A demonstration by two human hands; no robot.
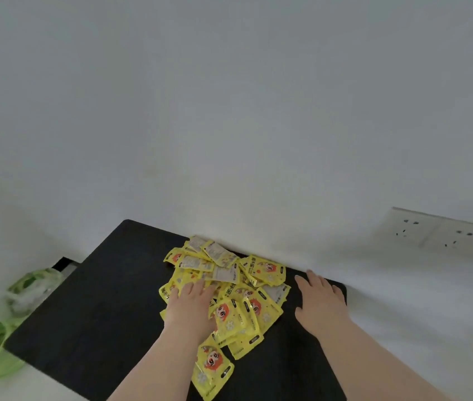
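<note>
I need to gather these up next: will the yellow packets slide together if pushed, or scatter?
Probably scatter: the packets lie loose and overlapping at all angles, so they would likely slip over one another. They look thin, flat and glossy, so likely light and slippery on the smooth black table. The wall behind could stop them.

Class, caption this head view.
Left hand rests on heap of yellow plastic sachets; right hand flat beside it on black tabletop.

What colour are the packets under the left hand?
The packets are yellow with an orange-red cartoon face; head view.
</note>
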